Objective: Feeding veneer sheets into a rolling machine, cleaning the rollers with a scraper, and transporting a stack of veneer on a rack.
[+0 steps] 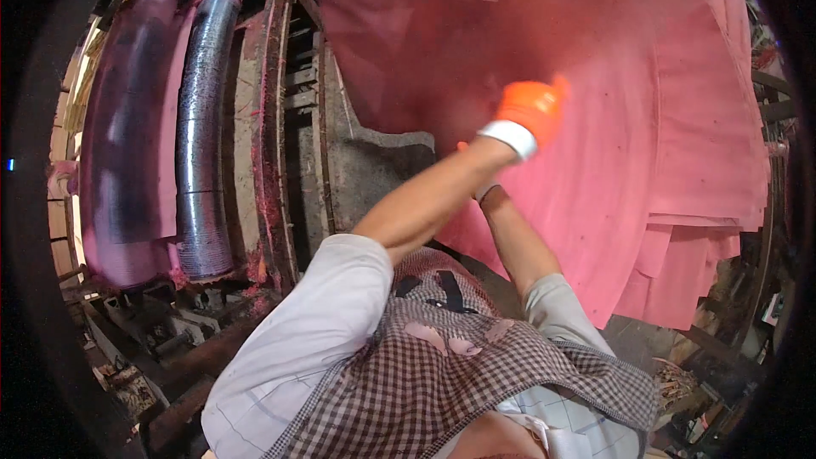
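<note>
My left hand [531,106], in an orange glove with a white cuff, reaches across to the right over large pink sheets [595,170]; it is blurred, and I cannot tell whether its fingers hold the sheet. My right hand [466,153] is mostly hidden behind my left forearm; only a bit of orange glove and the wrist show, at the near edge of the sheets. The sheets hang in overlapping layers on the right, with darker red, hazy pink material at the top.
At the left two long rollers lie in a machine frame [279,119]: one coated pink [127,136], one shiny metal [204,132]. Dark machinery [170,331] shows below them. A grey concrete surface [365,178] is in the middle. My checked apron [408,374] fills the lower view.
</note>
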Demonstrator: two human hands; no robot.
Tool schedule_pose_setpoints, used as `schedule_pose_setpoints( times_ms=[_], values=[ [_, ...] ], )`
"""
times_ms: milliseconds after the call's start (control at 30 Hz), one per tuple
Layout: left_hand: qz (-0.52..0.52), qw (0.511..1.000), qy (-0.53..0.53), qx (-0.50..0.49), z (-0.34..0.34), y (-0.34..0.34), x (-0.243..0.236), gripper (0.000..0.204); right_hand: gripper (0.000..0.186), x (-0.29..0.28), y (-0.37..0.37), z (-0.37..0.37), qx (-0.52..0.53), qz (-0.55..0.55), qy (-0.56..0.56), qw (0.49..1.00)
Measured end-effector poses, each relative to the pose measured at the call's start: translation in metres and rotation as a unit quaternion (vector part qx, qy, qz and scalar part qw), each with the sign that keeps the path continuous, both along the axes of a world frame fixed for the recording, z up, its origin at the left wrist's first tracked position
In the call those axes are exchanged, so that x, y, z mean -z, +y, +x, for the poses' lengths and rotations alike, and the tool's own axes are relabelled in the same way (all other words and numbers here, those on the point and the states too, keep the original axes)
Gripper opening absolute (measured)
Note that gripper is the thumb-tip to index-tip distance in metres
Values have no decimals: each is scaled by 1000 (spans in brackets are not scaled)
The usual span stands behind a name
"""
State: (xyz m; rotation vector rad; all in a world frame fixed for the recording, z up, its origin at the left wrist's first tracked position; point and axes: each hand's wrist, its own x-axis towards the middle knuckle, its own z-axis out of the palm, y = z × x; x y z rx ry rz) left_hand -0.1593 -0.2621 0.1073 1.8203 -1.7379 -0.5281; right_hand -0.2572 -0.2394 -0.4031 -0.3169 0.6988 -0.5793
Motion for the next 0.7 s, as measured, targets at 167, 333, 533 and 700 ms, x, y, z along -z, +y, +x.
schedule_pose_setpoints(
  times_ms=[167,333,533,700],
  values=[
    [-94,991,25,97,-65,23,75,53,36,-202,35,45,-134,-33,274,952],
    [118,915,320,215,-79,61,41,75,48,-25,-20,-171,522,-75,49,848],
    [34,958,167,-230,144,215,106,63,71,-46,22,-204,138,157,432,877],
    [-157,749,277,-581,263,401,114,74,70,-12,-2,-213,82,114,390,910]
  ],
)
